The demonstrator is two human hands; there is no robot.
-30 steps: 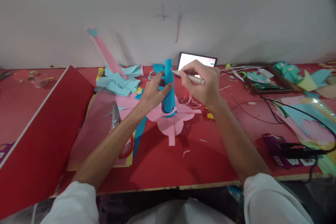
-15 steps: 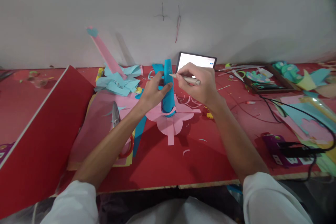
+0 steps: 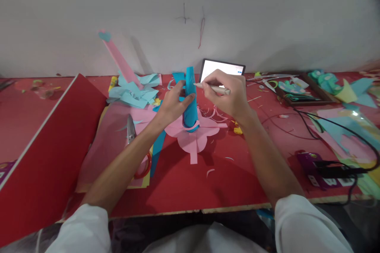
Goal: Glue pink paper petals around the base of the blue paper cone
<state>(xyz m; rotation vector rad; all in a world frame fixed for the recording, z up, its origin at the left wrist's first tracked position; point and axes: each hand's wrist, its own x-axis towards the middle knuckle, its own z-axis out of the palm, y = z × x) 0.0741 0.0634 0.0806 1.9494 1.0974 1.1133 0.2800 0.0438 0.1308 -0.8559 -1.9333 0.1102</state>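
Observation:
A blue rolled paper tube [image 3: 190, 116] stands upright on a pink flower-shaped paper base [image 3: 192, 140] in the middle of the red table [image 3: 225, 182]. My left hand [image 3: 173, 104] is wrapped around the tube's left side, holding it. My right hand [image 3: 228, 95] grips a pale pen-like tool [image 3: 212, 88], whose tip touches the tube near its top.
A tablet [image 3: 222, 67] leans on the wall behind the tube. Scissors [image 3: 132, 134] lie on pink paper at the left, beside a red board [image 3: 44, 154]. Light blue paper scraps [image 3: 133, 93] sit at the back left. Cables, a purple power strip [image 3: 323, 172] and paper cutouts fill the right.
My right hand and the tool have shifted very slightly against the tube's top. My left hand and the tube have stayed in place.

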